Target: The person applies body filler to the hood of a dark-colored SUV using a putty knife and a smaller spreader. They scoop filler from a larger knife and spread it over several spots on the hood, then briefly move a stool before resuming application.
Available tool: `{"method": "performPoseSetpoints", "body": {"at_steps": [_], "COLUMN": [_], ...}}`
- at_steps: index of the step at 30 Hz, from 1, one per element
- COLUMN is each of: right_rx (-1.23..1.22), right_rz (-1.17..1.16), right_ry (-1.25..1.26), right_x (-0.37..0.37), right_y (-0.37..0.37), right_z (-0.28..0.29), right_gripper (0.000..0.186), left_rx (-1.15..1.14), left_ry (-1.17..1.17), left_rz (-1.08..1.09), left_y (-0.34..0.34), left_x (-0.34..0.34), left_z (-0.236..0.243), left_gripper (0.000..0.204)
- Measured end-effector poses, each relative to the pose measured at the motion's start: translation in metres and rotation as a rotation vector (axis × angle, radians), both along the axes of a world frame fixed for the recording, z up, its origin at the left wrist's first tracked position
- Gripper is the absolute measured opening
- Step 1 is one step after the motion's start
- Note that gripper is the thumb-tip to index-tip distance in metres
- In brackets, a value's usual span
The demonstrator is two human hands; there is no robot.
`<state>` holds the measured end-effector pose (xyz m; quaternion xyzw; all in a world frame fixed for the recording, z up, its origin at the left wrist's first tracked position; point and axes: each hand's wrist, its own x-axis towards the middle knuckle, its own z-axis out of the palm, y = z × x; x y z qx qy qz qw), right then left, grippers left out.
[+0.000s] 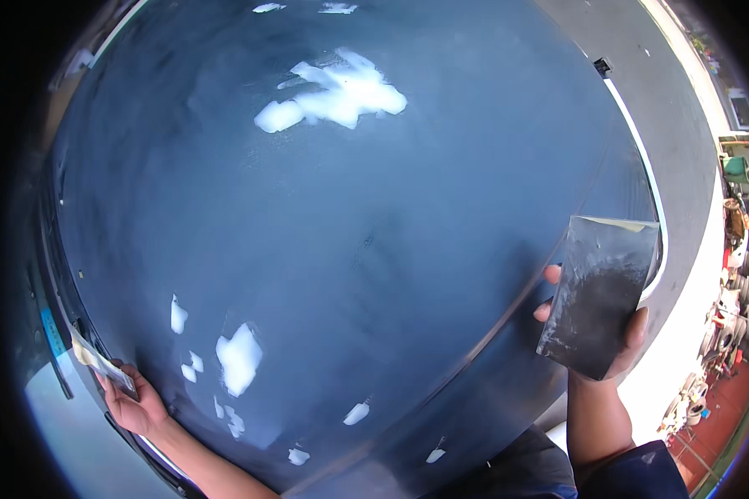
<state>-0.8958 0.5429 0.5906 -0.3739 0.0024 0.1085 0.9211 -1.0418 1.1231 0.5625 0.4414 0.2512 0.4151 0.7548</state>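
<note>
Held in the right hand (624, 361): smeared dark rectangular board (601, 291), gripped by opposite edges in curled fingers (543, 311), probably to keep skin off the face. Pinched in the nearly closed left hand (139, 405): thin flat piece (103, 366) bearing cream paste (83, 353), presumably held by one end to spare the coated part. Between and beyond both: blue-grey curved panel (458, 183), with scattered white patches (341, 96).

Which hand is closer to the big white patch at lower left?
Left. The left hand is left of the white patch; the right hand, holding a dark board, is far to its right.
</note>
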Motion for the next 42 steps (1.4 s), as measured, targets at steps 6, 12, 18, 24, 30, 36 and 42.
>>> {"method": "performPoseSetpoints", "body": {"at_steps": [6, 12, 18, 24, 30, 36, 42], "right_rx": [0.029, -0.07, -0.052, -0.097, -1.002, -1.411, -1.453], "right_rz": [-0.035, -0.016, 0.001, 0.142, 0.24, 0.366, 0.297], "right_ry": [-0.061, 0.036, 0.018, -0.012, -0.465, -1.198, -1.488], "right_x": [0.003, 0.003, 0.003, 0.026, 0.042, 0.032, 0.001], "right_y": [-0.001, 0.003, -0.004, 0.025, 0.124, 0.264, 0.364], "right_z": [-0.019, -0.013, -0.017, 0.027, 0.103, 0.12, 0.108], "right_gripper": [0.09, 0.095, 0.09, 0.086, 0.057, 0.046, 0.04], "left_rx": [-0.025, -0.023, -0.005, -0.001, -0.126, -0.113, -0.146], "left_ry": [-0.056, -0.094, -0.057, -0.033, -0.109, -0.151, -0.176], "left_rz": [-0.123, -0.262, -0.183, -0.13, -0.077, -0.154, -0.241], "left_y": [-0.001, 0.002, -0.003, -0.019, -0.038, -0.05, -0.051], "left_x": [0.002, -0.002, -0.002, 0.006, 0.019, 0.036, 0.026], "left_z": [0.003, 0.005, 0.002, 0.003, 0.017, 0.03, 0.036], "left_gripper": [0.032, 0.034, 0.044, 0.05, 0.056, 0.059, 0.058]}}
